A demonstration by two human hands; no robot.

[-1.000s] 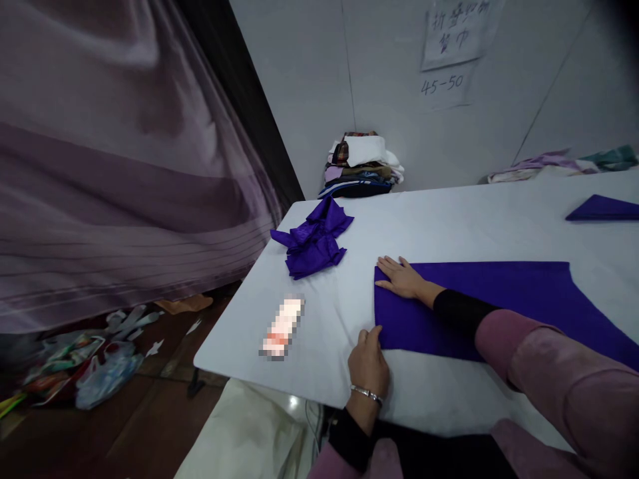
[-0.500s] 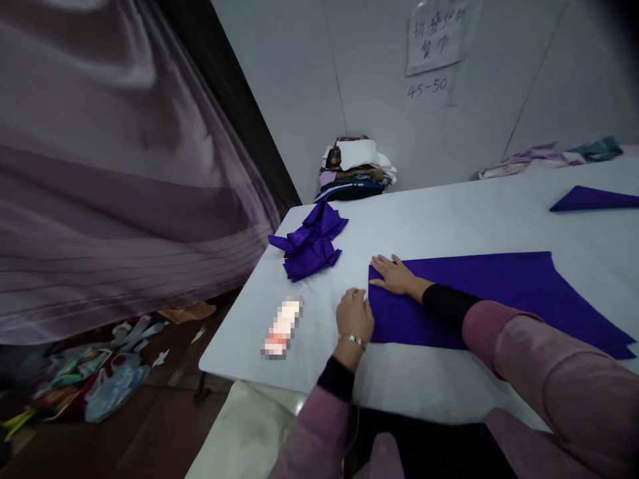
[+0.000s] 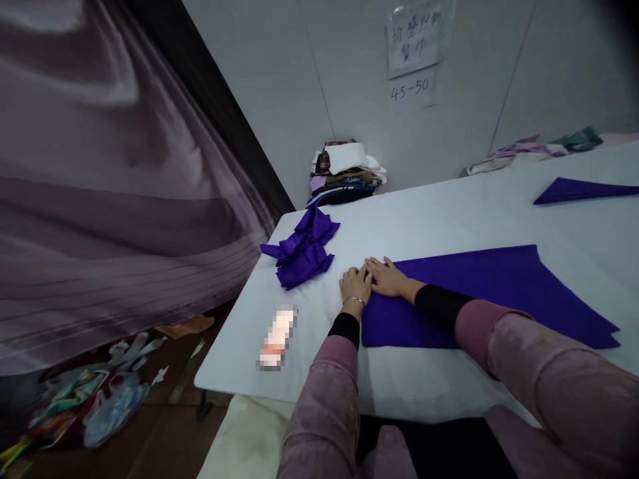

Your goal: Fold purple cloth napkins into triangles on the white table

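A purple cloth napkin [image 3: 479, 283] lies folded flat on the white table, its left edge straight and its right end running to a slanted point. At its far left corner, my left hand [image 3: 355, 285] has its fingers bent and drawn together on the cloth edge; the fingertips are partly hidden. My right hand [image 3: 388, 277] rests palm down on the napkin just beside it, fingers stretched out. The two hands touch or nearly touch at the fingertips.
Crumpled purple cloth [image 3: 304, 249] lies at the table's left side, near a blurred phone-like object [image 3: 277, 338]. A folded purple piece [image 3: 582, 191] is at the far right. Stacked clothes [image 3: 347, 173] stand by the wall. A curtain [image 3: 124, 199] hangs left; bags [image 3: 114, 406] sit on the floor.
My left hand has moved away from me along the napkin's left edge, up to its far corner beside my right hand. The right hand stays flat on the cloth. The view has shifted slightly.
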